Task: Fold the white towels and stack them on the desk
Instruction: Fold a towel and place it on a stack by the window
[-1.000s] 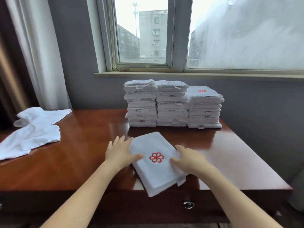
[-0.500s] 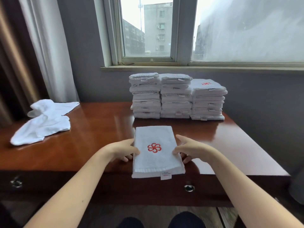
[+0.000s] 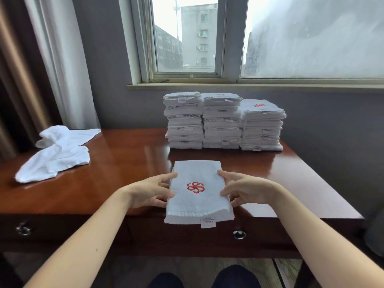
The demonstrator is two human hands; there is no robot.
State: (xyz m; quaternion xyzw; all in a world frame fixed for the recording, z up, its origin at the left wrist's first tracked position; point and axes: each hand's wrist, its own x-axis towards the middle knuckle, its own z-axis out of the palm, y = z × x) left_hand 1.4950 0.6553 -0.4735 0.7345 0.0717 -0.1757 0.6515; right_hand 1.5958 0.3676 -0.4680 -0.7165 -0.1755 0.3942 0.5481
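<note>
— Where are the hands?
— The left hand grasps the left side of the folded towel, its digits curled round the edge. The right hand grasps the right side in the same way.
— And the towel itself?
— It is at the front edge of the desk, about midway along, with the red logo up. Its near end, with the label, juts past the edge. I cannot tell whether it rests on the wood or is lifted slightly.
— Beyond it?
— Three stacks of folded towels stand side by side along the back edge, touching one another. The right one is lower and shows a red logo on top. Unfolded towels lie crumpled near the back left corner, well apart from the rest.
</note>
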